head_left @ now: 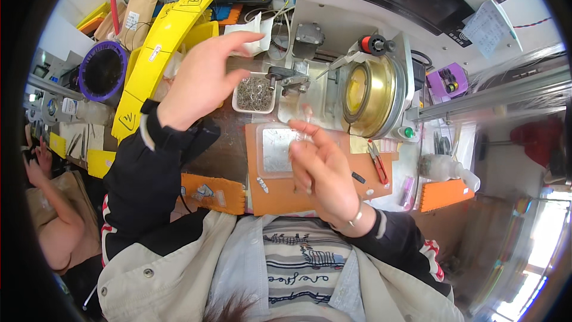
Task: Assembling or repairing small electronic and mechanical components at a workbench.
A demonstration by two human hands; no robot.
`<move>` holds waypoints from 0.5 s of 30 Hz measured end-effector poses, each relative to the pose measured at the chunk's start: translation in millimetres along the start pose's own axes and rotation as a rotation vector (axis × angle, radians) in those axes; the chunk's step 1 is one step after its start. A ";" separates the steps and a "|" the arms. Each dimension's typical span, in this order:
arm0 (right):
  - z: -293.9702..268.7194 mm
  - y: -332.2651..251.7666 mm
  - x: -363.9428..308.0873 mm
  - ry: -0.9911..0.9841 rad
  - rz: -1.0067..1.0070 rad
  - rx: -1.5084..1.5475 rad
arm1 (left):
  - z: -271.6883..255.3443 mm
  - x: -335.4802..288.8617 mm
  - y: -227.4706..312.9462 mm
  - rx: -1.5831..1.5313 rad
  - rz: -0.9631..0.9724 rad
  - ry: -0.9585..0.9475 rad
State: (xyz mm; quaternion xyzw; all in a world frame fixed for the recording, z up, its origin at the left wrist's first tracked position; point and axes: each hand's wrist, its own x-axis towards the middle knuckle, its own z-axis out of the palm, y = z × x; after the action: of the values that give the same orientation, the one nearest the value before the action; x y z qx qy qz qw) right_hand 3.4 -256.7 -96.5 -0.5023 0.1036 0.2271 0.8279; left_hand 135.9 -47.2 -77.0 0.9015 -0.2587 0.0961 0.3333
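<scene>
My left hand [205,77] is raised on the left side of the bench, thumb and fingers apart with nothing visible between them. Just to its right stands a small white tray [255,93] heaped with tiny metal pieces, beside a dark metal roller mechanism [291,79]. My right hand [326,173] is closed, its fingertips bunched in a pinch; whatever they hold is too small or hidden to make out. Under those fingertips lies a shallow clear plastic tray [273,150] on an orange-brown mat [286,198]. The right hand covers part of both.
Behind the mat is a machine with a large golden reel [361,98] and a red spool [373,45]. Red-handled snips [378,164] lie on the right. Yellow strips [158,53] and a purple-rimmed bin [103,71] fill the left. Another person's arm [59,214] shows at far left.
</scene>
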 end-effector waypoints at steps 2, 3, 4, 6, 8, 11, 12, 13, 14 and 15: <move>3.0 9.9 18.2 0.179 -0.143 0.262 | -15.6 3.2 5.5 -0.161 -0.141 -0.096; 7.8 10.1 28.4 0.175 -0.139 0.267 | -22.6 2.3 8.6 -0.317 -0.308 -0.185; 12.1 8.3 38.9 0.239 -0.222 0.327 | -27.7 5.2 16.2 -0.337 -0.313 -0.213; 16.4 3.2 56.0 0.301 -0.308 0.391 | -27.4 13.4 0.7 -0.439 -0.315 -0.234; 17.8 1.6 67.4 0.259 -0.386 0.440 | -29.1 19.6 -3.2 -0.538 -0.321 -0.247; 10.1 2.1 74.7 0.288 -0.304 0.489 | -13.9 39.9 2.9 -0.533 -0.146 -0.298; 9.2 2.5 74.7 0.293 -0.307 0.492 | -7.9 44.6 4.2 -0.582 -0.159 -0.342; 8.7 4.1 72.9 0.311 -0.281 0.501 | -3.0 49.1 5.9 -0.631 -0.171 -0.386; 8.1 5.5 71.3 0.329 -0.255 0.510 | -0.1 54.5 8.0 -0.621 -0.173 -0.424; 7.6 7.4 69.6 0.331 -0.255 0.511 | 2.8 58.3 10.0 -0.621 -0.174 -0.427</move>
State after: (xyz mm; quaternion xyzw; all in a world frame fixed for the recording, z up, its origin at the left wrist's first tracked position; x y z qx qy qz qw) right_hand 60.3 -228.2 -126.5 -0.3172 0.2266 0.0037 0.9209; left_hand 180.0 -78.9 -53.5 0.7759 -0.2618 -0.2051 0.5362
